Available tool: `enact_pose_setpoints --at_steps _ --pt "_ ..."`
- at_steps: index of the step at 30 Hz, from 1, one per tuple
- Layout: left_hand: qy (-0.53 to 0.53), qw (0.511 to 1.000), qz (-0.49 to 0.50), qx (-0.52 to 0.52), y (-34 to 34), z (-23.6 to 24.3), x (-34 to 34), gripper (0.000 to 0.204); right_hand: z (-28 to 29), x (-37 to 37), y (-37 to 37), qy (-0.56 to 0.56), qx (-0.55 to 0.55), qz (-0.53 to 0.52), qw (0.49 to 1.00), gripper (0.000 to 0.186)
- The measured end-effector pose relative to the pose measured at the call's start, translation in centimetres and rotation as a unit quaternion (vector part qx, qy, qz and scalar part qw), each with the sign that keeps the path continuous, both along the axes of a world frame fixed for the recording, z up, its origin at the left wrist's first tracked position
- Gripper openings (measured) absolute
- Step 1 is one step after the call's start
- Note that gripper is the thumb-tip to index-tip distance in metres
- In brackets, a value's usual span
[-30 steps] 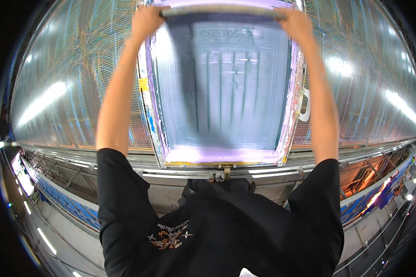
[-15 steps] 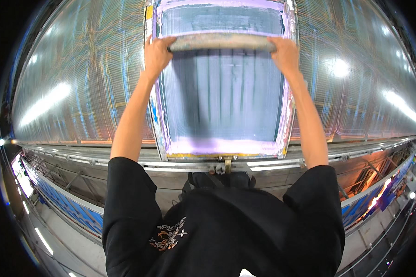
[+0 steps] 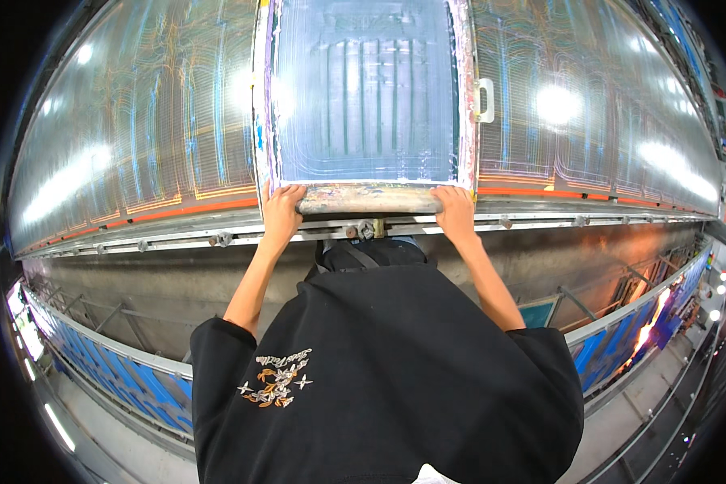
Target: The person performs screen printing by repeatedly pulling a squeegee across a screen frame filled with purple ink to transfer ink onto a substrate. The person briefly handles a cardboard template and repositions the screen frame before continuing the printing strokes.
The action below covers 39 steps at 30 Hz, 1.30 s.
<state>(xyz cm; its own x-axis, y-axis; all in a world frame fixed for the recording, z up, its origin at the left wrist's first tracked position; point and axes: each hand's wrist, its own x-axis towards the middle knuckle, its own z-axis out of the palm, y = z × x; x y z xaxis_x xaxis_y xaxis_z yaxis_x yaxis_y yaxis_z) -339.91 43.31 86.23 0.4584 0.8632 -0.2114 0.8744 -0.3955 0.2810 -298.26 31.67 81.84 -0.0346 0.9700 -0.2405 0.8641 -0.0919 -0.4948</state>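
Observation:
A squeegee point(image 3: 369, 199) with a paint-stained wooden handle lies across the near end of a screen-printing frame point(image 3: 466, 133). My left hand point(image 3: 282, 211) is closed around its left end, and my right hand point(image 3: 457, 213) grips the right end. Beyond the squeegee stretches the screen's blue-grey mesh point(image 3: 306, 153), with dark vertical stripes in its middle. Lilac ink smears the frame's inner edges. The squeegee's blade and whatever lies under the screen are hidden.
A long glossy table point(image 3: 161, 153), covered with fine coloured lines, runs to both sides of the frame. A metal rail point(image 3: 540, 223) with clamps follows its near edge. A white handle point(image 3: 485, 101) sticks out at the frame's right. Blue-panelled tables point(image 3: 129, 367) stand lower left and right.
Both hands have pulled the squeegee from the far part of the screen to its near end. The lilac ink band at the near end is now mostly out of sight. My view has shifted.

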Motion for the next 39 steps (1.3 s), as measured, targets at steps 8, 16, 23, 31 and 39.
enact_pose_setpoints --at_steps 8,16,23,31,39 --pt "0.105 0.985 0.074 -0.111 4.6 0.7 -0.3 0.034 -7.5 13.4 18.7 -0.015 0.228 -0.216 0.949 0.057" --pt "0.033 0.987 0.140 -0.070 0.0 -1.3 -1.9 0.048 -7.7 16.1 28.0 -0.002 0.210 -0.275 0.938 0.070" --pt "0.000 0.987 0.162 0.008 -0.9 2.9 0.6 0.047 -0.1 16.7 29.2 -0.006 0.176 -0.301 0.937 0.065" --pt "0.117 0.975 0.187 -0.022 -0.7 7.4 0.1 0.047 -2.2 13.9 27.4 0.154 0.167 -0.328 0.917 0.061" --pt "0.143 0.978 0.152 -0.003 -1.3 10.5 1.0 0.056 -3.6 14.0 27.5 0.110 0.166 -0.318 0.927 0.063"
